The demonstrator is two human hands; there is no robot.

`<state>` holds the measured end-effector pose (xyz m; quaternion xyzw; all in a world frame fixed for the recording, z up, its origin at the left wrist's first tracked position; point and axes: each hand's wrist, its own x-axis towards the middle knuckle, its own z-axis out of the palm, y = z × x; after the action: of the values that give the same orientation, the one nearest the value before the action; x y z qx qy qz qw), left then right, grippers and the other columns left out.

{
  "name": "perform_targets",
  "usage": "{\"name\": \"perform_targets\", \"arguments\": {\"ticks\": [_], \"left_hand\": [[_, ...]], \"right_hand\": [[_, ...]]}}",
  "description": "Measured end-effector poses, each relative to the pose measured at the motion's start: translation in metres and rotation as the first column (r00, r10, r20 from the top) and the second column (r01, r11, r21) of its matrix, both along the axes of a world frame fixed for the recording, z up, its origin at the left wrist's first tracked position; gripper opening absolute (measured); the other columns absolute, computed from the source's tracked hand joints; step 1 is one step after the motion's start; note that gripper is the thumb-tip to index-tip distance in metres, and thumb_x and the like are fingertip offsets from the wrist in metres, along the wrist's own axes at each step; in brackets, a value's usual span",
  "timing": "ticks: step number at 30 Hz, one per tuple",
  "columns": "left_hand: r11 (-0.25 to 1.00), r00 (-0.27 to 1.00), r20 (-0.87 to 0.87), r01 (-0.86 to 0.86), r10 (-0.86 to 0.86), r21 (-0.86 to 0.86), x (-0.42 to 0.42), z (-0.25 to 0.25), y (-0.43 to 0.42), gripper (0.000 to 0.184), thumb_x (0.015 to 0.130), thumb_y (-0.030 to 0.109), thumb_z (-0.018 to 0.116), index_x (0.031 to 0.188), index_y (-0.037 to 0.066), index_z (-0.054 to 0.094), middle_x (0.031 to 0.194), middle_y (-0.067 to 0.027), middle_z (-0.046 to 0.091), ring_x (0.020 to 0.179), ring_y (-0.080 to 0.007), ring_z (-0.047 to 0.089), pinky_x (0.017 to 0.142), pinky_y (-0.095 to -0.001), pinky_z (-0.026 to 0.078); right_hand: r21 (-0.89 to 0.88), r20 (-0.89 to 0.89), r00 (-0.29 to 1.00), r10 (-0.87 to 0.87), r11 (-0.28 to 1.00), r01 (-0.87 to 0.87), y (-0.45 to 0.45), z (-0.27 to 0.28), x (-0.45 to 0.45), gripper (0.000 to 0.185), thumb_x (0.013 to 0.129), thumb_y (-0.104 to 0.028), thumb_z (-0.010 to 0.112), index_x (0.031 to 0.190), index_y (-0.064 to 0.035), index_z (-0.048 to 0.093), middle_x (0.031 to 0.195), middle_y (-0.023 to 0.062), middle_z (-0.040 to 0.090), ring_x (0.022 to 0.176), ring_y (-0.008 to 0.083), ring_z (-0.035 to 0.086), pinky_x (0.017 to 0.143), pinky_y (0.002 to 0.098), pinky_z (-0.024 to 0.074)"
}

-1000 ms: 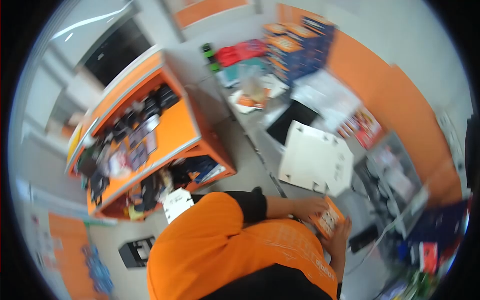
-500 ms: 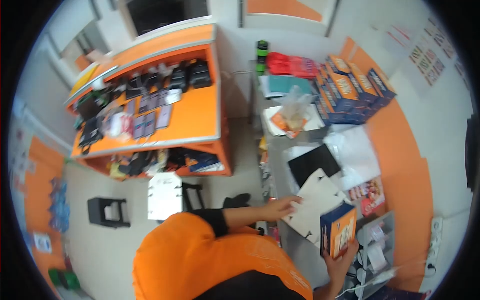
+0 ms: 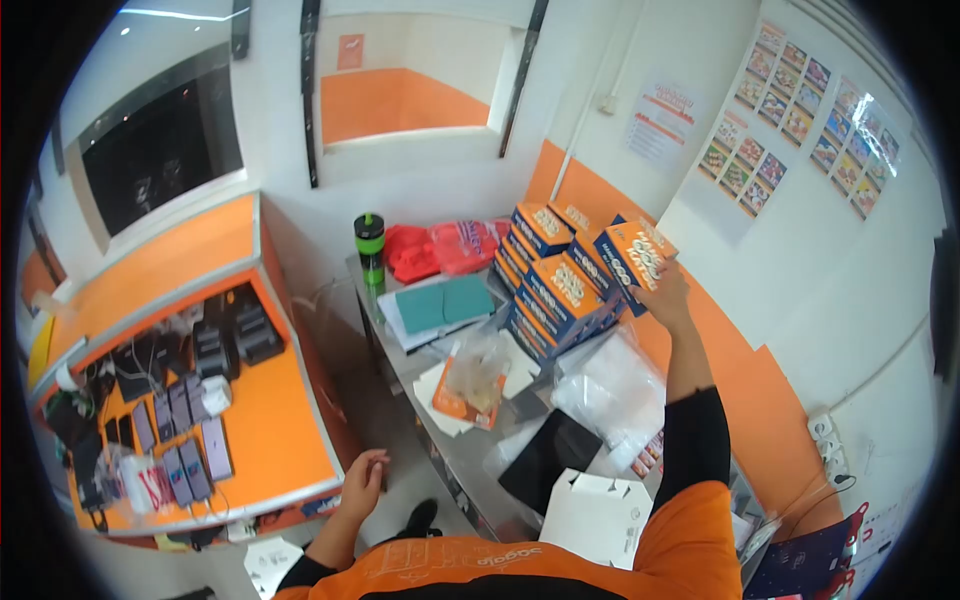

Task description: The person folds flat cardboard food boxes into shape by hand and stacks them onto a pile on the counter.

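Note:
My right hand point(image 3: 664, 297) grips an orange and dark blue printed box point(image 3: 630, 248) by its near side. That box is at the top right of several stacked boxes point(image 3: 556, 300) of the same kind, against the wall; whether it rests fully on them I cannot tell. Low at the left, my left hand point(image 3: 363, 484) hangs between the orange counter and the metal table, holding nothing, its fingers loosely extended. A flat white cardboard piece point(image 3: 597, 520) lies on the table close to my body, beside a black tablet-like slab point(image 3: 550, 460).
On the metal table point(image 3: 405, 365) are a teal folder point(image 3: 444, 304), red plastic packages point(image 3: 465, 247), a green and black bottle point(image 3: 369, 248) and clear plastic bags point(image 3: 612, 378). Phones point(image 3: 190, 470) and chargers cover the orange counter point(image 3: 285, 440). Power sockets point(image 3: 825, 440) are on the right wall.
My right hand has carried the box from near my body to the stack at the back. My left hand has left the white cardboard and moved left. The view has tilted up.

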<state>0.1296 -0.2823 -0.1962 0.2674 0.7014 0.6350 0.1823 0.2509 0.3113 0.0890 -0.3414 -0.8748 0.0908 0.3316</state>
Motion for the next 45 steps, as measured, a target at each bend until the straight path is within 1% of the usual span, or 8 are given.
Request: {"name": "perform_targets", "arguments": {"ticks": [6, 17, 20, 23, 28, 37, 42, 45], "left_hand": [[0.998, 0.998, 0.042, 0.058, -0.057, -0.039, -0.04, 0.001, -0.009, 0.026, 0.1, -0.003, 0.049, 0.125, -0.001, 0.057, 0.109, -0.01, 0.065, 0.095, -0.0154, 0.065, 0.087, -0.0284, 0.053], [0.966, 0.969, 0.003, 0.248, -0.248, -0.07, -0.078, 0.015, 0.025, 0.024, 0.101, 0.0, 0.05, 0.124, -0.002, 0.058, 0.109, -0.0119, 0.068, 0.095, -0.0166, 0.067, 0.087, -0.0288, 0.054], [0.929, 0.931, -0.003, 0.365, -0.366, -0.057, -0.08, 0.017, 0.052, 0.023, 0.102, 0.002, 0.05, 0.123, -0.002, 0.059, 0.108, -0.0107, 0.068, 0.091, -0.0161, 0.067, 0.085, -0.029, 0.055], [0.845, 0.842, -0.081, 0.525, -0.533, -0.106, -0.078, 0.025, 0.088, 0.023, 0.102, 0.003, 0.051, 0.123, -0.001, 0.059, 0.105, -0.0093, 0.068, 0.087, -0.0153, 0.067, 0.081, -0.0293, 0.055], [0.636, 0.629, -0.095, 0.76, -0.772, -0.134, -0.05, 0.029, 0.161, 0.024, 0.102, 0.004, 0.052, 0.124, 0.001, 0.06, 0.1, -0.0093, 0.068, 0.086, -0.0152, 0.067, 0.078, -0.0292, 0.054], [0.279, 0.264, -0.169, 0.958, -0.949, -0.068, 0.05, 0.065, 0.252, 0.025, 0.102, 0.004, 0.052, 0.126, 0.002, 0.059, 0.102, -0.0094, 0.068, 0.091, -0.0158, 0.066, 0.083, -0.0288, 0.054], [0.154, 0.151, -0.029, 0.977, -0.988, -0.148, 0.085, 0.041, 0.247, 0.024, 0.104, 0.012, 0.052, 0.126, 0.003, 0.057, 0.105, -0.0088, 0.069, 0.095, -0.0138, 0.066, 0.086, -0.0283, 0.052], [0.055, 0.097, 0.177, 0.972, -0.98, -0.228, 0.1, 0.009, 0.237, 0.029, 0.107, 0.022, 0.05, 0.129, 0.003, 0.055, 0.112, -0.0105, 0.07, 0.101, -0.0167, 0.067, 0.09, -0.0306, 0.053]], "right_hand": [[-0.152, 0.367, 0.924, -0.106, 0.973, 0.172, 0.07, 0.008, -0.086, 0.085, 0.061, -0.058, 0.085, 0.124, -0.0102, 0.055, 0.128, 0.0211, 0.058, 0.129, 0.036, 0.048, 0.112, 0.0529, 0.0289], [0.404, -0.111, 0.994, 0.014, 0.914, 0.032, -0.073, -0.05, 0.003, 0.05, 0.087, -0.032, 0.075, 0.12, -0.0021, 0.053, 0.121, 0.0253, 0.053, 0.12, 0.0459, 0.048, 0.104, 0.0517, 0.0394], [-0.204, 0.168, 0.985, -0.023, 0.977, 0.057, -0.14, -0.103, 0.104, 0.055, 0.087, -0.042, 0.075, 0.118, -0.0002, 0.057, 0.121, 0.0219, 0.06, 0.116, 0.039, 0.057, 0.098, 0.0451, 0.0459], [-0.657, 0.631, 0.736, 0.245, 0.673, 0.339, -0.204, -0.164, 0.2, 0.078, 0.081, -0.063, 0.074, 0.124, 0.0008, 0.061, 0.12, 0.0198, 0.066, 0.114, 0.0349, 0.062, 0.095, 0.0426, 0.05], [-0.565, 0.734, 0.679, -0.003, 0.551, 0.613, -0.346, -0.297, 0.25, 0.107, 0.066, -0.073, 0.08, 0.135, 0.0034, 0.054, 0.133, 0.0344, 0.053, 0.132, 0.0494, 0.046, 0.108, 0.0492, 0.0433], [-0.464, 0.48, 0.767, -0.425, 0.619, 0.633, -0.421, -0.306, 0.245, 0.068, 0.08, -0.043, 0.078, 0.133, -0.0102, 0.053, 0.15, 0.0249, 0.043, 0.134, 0.0415, 0.048, 0.104, 0.0472, 0.0478], [-0.508, 0.375, 0.748, -0.547, 0.554, 0.659, -0.412, -0.3, 0.266, 0.028, 0.095, -0.033, 0.061, 0.09, -0.0077, 0.072, 0.08, 0.0215, 0.069, 0.081, 0.0449, 0.066, 0.074, 0.0524, 0.0527], [-0.528, 0.336, 0.745, -0.576, 0.54, 0.655, -0.409, -0.313, 0.283, 0.024, 0.092, -0.032, 0.066, 0.087, -0.0092, 0.071, 0.083, 0.0186, 0.071, 0.077, 0.0402, 0.068, 0.071, 0.0497, 0.0529]]}}
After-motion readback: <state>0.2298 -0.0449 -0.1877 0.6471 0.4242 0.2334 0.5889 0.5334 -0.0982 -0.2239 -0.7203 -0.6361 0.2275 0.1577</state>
